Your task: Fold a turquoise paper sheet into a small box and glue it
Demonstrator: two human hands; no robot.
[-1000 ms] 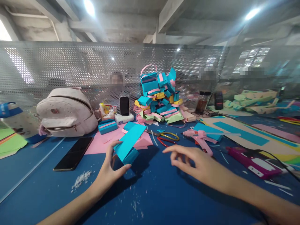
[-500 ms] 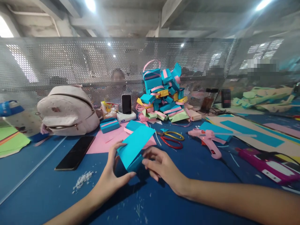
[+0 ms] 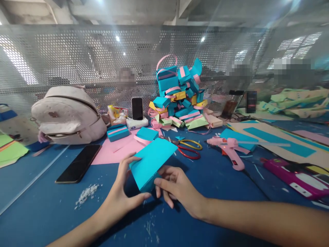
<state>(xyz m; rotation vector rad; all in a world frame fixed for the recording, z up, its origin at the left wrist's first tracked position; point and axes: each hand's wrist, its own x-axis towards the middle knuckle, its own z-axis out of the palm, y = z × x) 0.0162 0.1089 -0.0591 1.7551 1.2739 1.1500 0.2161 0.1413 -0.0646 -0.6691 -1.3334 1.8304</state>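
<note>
A bright blue paper box (image 3: 153,159) is held tilted above the table, its wide top panel facing up. My left hand (image 3: 125,188) grips its left side, fingers at the far edge and thumb along the near lower edge. Against the near right corner, my right hand (image 3: 177,187) pinches the side below the top panel; its other fingers are partly hidden behind the box. Just beyond lie a small blue box with a pink strip (image 3: 146,134), a pink paper sheet (image 3: 108,152) and scissors (image 3: 190,149) with red and yellow handles.
A pile of paper boxes (image 3: 168,84) rises at the back. On the right are a pink glue gun (image 3: 231,147), a magenta device (image 3: 290,176) and coloured paper (image 3: 280,139). At left are a backpack (image 3: 69,118), a phone (image 3: 78,164) and white scraps (image 3: 86,195).
The top panel of the blue box has turned slightly, its far corner swinging right. My right thumb has shifted a little left and lower along the box's side. The view has tilted down a little.
</note>
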